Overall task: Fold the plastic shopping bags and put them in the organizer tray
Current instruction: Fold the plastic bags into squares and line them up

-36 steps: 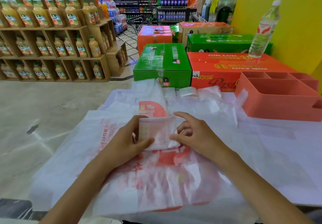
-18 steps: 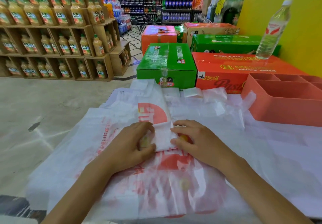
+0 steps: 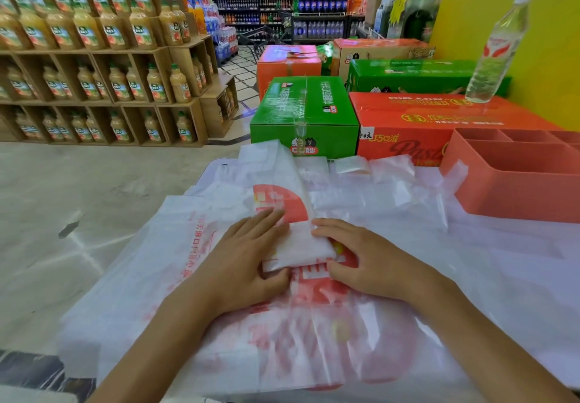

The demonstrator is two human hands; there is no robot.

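Supermarket shelves of juice bottles [image 3: 94,35] fill the upper left of the frame, with green and orange cartons and a water bottle [image 3: 499,51] at upper right. Loose plastic shopping bags [image 3: 163,264] cover the foreground surface. At centre, a small folded bag [image 3: 299,247] lies between both hands: the left hand [image 3: 248,255] presses flat on its left edge with fingers extended, and the right hand [image 3: 361,258] presses its right edge, fingers slightly bent. At right, well apart, sits the coral organizer tray [image 3: 514,189].
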